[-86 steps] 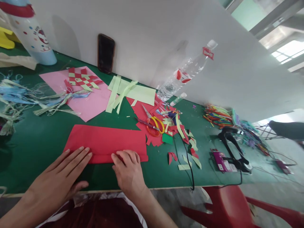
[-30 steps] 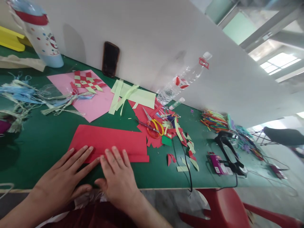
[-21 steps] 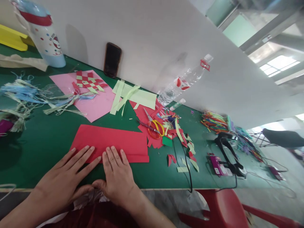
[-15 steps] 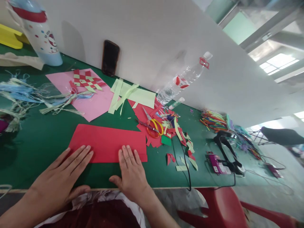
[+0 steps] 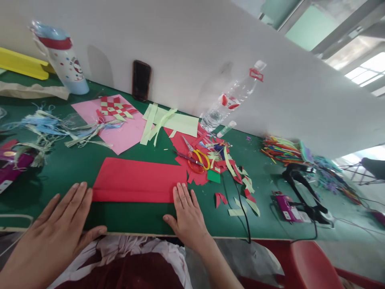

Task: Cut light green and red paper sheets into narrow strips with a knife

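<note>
A sheet of red paper [image 5: 135, 176] lies on the green table before me, with a fold line running along its near edge. My left hand [image 5: 66, 216] rests flat at the paper's left end, fingers stretched out and fingertips by its corner. At the right end, my right hand [image 5: 189, 212] lies open, its fingertips on the lower right corner. Neither hand grips anything. Beyond the paper's right side are scissors [image 5: 198, 158] with yellow and orange handles, on red paper scraps [image 5: 177, 138].
Pink paper [image 5: 120, 140] bears a red-and-green woven piece [image 5: 114, 106]. Behind stand a phone [image 5: 141, 80], a clear bottle [image 5: 222, 104] and a flask [image 5: 67, 64]. Tassels [image 5: 45, 122] lie left. A black cable [image 5: 245, 212] crosses the table edge near a black strap [image 5: 300, 188].
My hands have slid apart, left hand to the left and right hand to the right end of the paper. The camera view has shifted slightly. A fold line now shows near the lower edge.
</note>
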